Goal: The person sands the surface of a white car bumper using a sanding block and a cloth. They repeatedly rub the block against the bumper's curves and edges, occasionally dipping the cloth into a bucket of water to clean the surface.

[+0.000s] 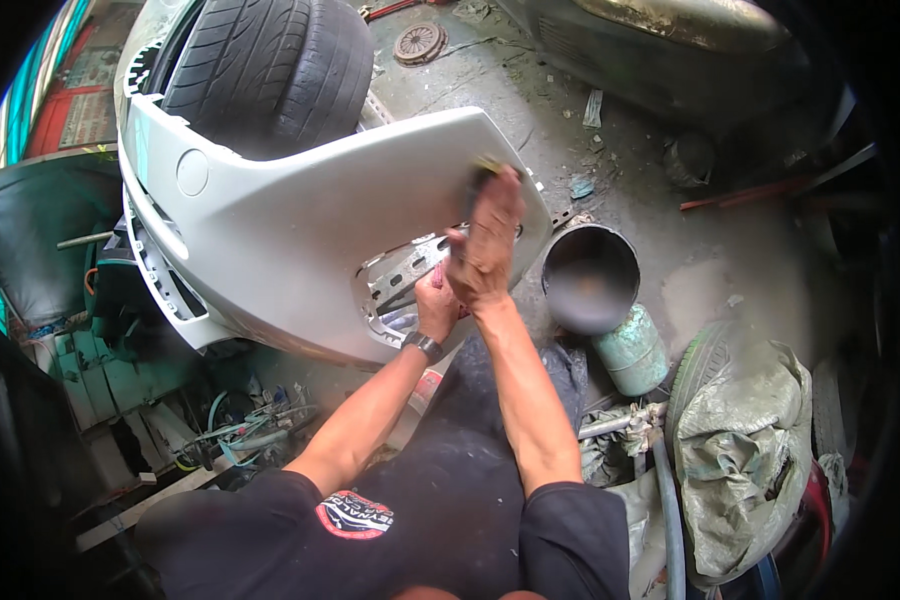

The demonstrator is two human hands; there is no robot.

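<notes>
A whitish-grey car bumper [300, 215] lies before me, its end with a lamp opening toward the right. On its upper right part, my right hand [492, 240] presses a dark sanding block [483, 185] with a yellowish edge; fingers and block are blurred. Lower down, by the slotted opening, my left hand [437, 303] is closed around something pinkish-red [438, 276], mostly hidden by the fingers. A dark watch [423, 347] is on the left wrist. The left hand is close beneath the right, near the opening's edge.
Car tyres [315, 75] stand behind the bumper. To the right are a dark round bucket [592, 280], a green cylinder [635, 350] and a dusty sack [745, 440] against another tyre. A round clutch-like disc [420, 44] lies on the floor. Clutter [235, 420] fills the lower left.
</notes>
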